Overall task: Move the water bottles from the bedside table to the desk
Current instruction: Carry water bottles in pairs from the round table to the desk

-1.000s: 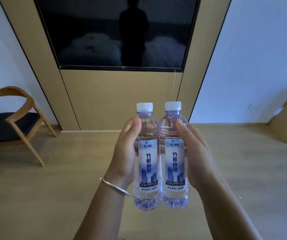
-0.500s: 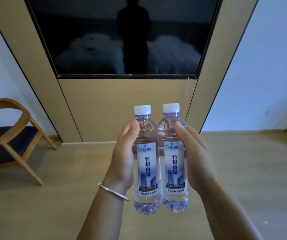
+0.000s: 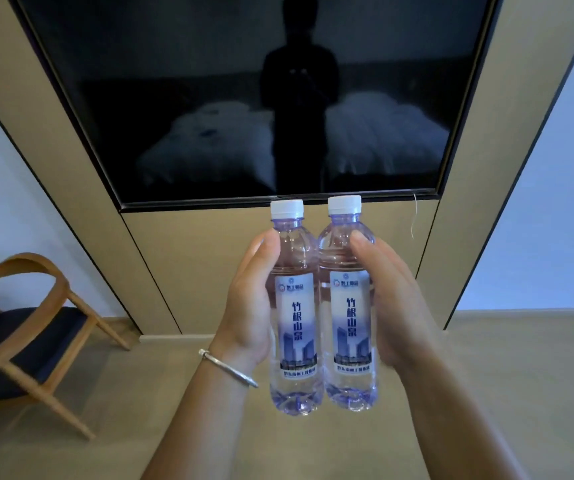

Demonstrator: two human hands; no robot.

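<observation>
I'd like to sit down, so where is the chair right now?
In the head view the wooden chair stands on the floor at the lower left, beside the wood wall panel under the dark screen, left of the left hand holding a bottle.

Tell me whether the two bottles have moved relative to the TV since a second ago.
Yes. The bottles have come nearer the TV: their caps now reach its bottom edge, where earlier a wide strip of panel separated them.

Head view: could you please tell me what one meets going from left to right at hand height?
Wooden chair → left hand → left bottle → right bottle → right hand
</observation>
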